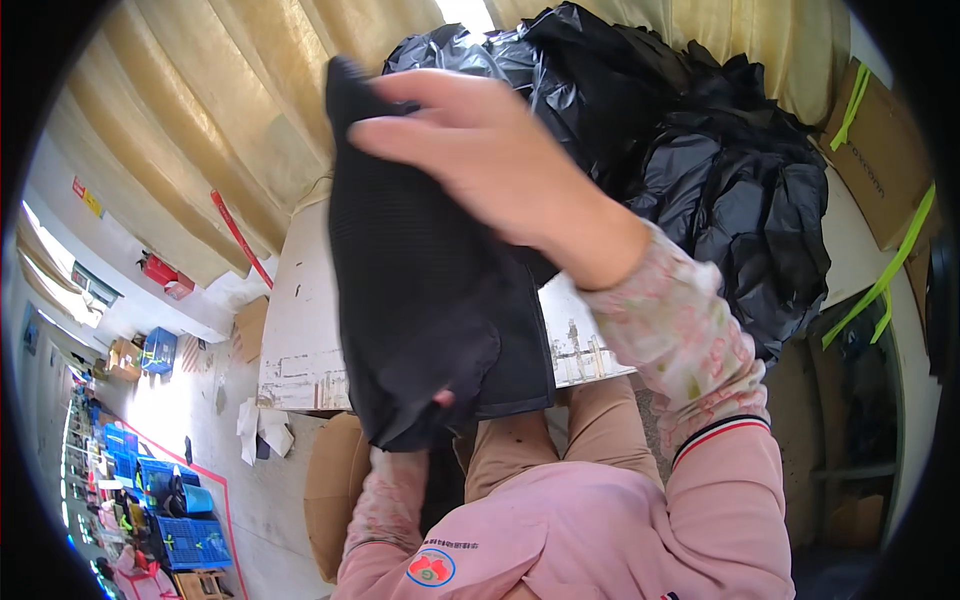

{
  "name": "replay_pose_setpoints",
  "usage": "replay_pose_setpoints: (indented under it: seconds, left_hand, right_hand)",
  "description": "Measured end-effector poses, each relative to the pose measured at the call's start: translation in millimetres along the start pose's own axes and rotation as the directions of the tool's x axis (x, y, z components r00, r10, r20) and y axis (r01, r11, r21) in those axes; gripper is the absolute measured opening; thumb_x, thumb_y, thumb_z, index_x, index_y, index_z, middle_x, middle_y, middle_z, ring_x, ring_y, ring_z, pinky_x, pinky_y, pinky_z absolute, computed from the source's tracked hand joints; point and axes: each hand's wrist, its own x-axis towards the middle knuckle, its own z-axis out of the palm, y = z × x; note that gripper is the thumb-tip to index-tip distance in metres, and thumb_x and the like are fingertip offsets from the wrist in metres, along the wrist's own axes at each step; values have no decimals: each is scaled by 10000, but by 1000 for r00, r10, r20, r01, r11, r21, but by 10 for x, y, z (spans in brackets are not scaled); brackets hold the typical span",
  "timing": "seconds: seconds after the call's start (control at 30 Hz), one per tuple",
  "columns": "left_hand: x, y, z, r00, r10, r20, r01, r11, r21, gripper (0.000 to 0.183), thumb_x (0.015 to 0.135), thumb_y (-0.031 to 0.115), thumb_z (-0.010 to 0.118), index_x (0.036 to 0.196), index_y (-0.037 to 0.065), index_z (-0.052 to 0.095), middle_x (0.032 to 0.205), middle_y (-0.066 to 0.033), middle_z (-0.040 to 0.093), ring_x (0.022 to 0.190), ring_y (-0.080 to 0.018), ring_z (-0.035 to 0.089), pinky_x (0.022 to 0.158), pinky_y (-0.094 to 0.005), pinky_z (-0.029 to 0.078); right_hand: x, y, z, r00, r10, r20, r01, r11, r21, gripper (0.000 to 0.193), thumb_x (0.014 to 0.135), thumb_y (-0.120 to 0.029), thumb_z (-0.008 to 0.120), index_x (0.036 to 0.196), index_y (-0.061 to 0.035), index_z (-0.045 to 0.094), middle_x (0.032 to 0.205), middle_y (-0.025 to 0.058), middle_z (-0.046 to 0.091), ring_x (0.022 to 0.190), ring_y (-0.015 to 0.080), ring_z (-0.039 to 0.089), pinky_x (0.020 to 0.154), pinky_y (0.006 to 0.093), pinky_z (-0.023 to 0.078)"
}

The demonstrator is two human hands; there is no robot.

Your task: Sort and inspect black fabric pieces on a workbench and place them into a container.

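Black cloth (pixel 415 260) is left of centre in the frame, top near the upper edge, bottom hanging past the bench's front edge. Can't tell if it touches the bench (pixel 300 335).

My right hand (pixel 490 160) comes in from the right, fingers closed on the cloth's upper edge; a bit blurred. My left hand (pixel 443 398) is mostly hidden by the cloth's lower part, only a small patch of skin showing, so can't tell if those fingers grip or are open.

Black bags (pixel 745 200) heaped on the bench, upper right. Carton (pixel 870 165) at far upper right, yellow straps (pixel 872 292) near it. Curtain (pixel 250 90) upper left, extinguisher (pixel 158 268) at left, blue crate (pixel 195 543) lower left on the floor.
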Motion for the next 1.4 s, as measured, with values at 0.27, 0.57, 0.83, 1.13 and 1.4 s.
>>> replay_pose_setpoints:
  seconds: [0.27, 0.57, 0.83, 1.13, 1.4]
  left_hand:
    - [-224, 1349, -1353, 747, 574, -336, -67, 567, 821, 418, 874, 170, 712, 1214, 19, 520, 1080, -172, 650, 993, -264, 656, 871, -366, 547]
    - [436, 668, -893, 593, 682, 429, 348, -697, 627, 586, 656, 204, 817, 1152, 56, 542, 1018, -179, 598, 989, -373, 581, 862, -459, 468]
    - [502, -851, -309, 973, -51, 224, -193, -713, 674, 986, 680, 561, 771, 1484, 178, 347, 1568, -182, 207, 1454, -380, 178, 1079, -705, 129]
    - [516, -941, -416, 982, 29, 187, -111, -713, 692, 981, 660, 468, 817, 1479, 201, 348, 1577, -148, 206, 1465, -347, 157, 1105, -685, 89]
    - [550, -934, -461, 985, -35, 170, -149, -675, 723, 979, 679, 534, 786, 1480, 180, 348, 1589, -164, 166, 1471, -359, 126, 1099, -683, 56]
  right_hand:
    - [-2170, 1706, -524, 785, 553, -279, -618, 734, -283, 423, 843, -133, 677, 1217, 2, 531, 995, 184, 673, 822, 254, 683, 745, 349, 522]
    - [-3187, 2599, -290, 689, 651, -318, -704, 496, -509, 523, 847, -258, 706, 1240, 0, 477, 986, 287, 655, 947, 448, 629, 813, 483, 506]
    - [-2890, 2340, -236, 706, 674, -216, -629, 458, -628, 465, 872, -352, 659, 1222, -73, 532, 945, 222, 685, 907, 415, 653, 774, 489, 512]
    - [-2645, 1241, -2599, 744, -375, -553, -538, 155, -829, 233, 735, -66, 661, 962, -55, 610, 980, 127, 604, 1010, 340, 553, 886, 457, 417]
    - [-3398, 700, -4082, 472, -171, -865, -877, -191, -441, 428, 796, -172, 734, 1183, -82, 572, 1101, 136, 612, 999, 342, 615, 854, 486, 488]
